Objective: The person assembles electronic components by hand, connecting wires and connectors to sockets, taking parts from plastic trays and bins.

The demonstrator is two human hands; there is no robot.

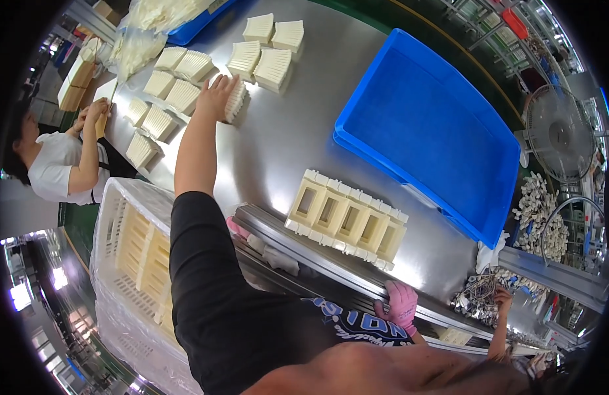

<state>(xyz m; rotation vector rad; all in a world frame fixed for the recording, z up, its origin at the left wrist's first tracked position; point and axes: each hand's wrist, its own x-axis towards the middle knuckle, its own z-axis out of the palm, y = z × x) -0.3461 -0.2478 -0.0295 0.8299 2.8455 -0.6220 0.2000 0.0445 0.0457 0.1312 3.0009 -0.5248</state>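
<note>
My bare left hand (216, 97) reaches to the far side of the metal table, its fingers closed around a cream ribbed block (236, 104). Rows of similar cream ribbed blocks (273, 68) stand to both sides of it. My right hand (401, 305), in a pink glove, rests by the table's near rail. Its fingers are slightly bent with the thumb apart, and no held thing shows there. Between that glove and the blue tray lies a cream plastic frame (347, 220) with several rectangular compartments in a row.
A large blue tray (423, 112) sits on the table's right side. At the left stands a plastic-wrapped cream crate (113, 263). A co-worker (64, 161) handles flat pieces at the far left; another person's hand (503, 299) is over metal parts at lower right. Metal rails (304, 247) edge the table.
</note>
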